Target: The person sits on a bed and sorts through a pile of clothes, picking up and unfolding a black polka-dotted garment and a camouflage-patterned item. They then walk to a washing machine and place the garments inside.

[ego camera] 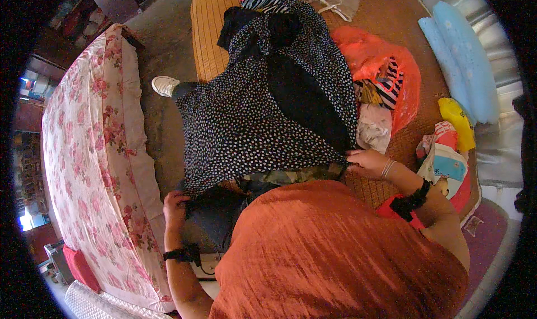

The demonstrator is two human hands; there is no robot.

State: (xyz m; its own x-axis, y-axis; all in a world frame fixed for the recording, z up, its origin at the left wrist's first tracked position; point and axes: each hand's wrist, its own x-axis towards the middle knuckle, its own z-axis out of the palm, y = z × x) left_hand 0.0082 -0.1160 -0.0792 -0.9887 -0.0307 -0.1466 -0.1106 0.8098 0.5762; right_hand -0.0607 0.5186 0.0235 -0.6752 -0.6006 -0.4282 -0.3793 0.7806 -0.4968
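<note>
A black garment with white polka dots (239, 130) lies spread over my lap and the woven mat in front of me. My left hand (175, 205) grips its near left corner, and my right hand (366, 163) pinches its near right corner. A plain black panel (298, 96) runs along the right part of the garment. Its far end is bunched up beside black cloth (241, 25) and a zebra-striped cloth (264, 1). Under the near hem, camouflage fabric (293, 175) shows.
On the brown woven mat (428, 96), a red plastic bag (377, 54) holds striped clothing. Light cloth (374, 128), a yellow bag (457, 121) and blue cushions (465, 63) lie to the right. A floral-covered bed (92, 151) stands left; a white shoe (164, 86) shows beyond the garment.
</note>
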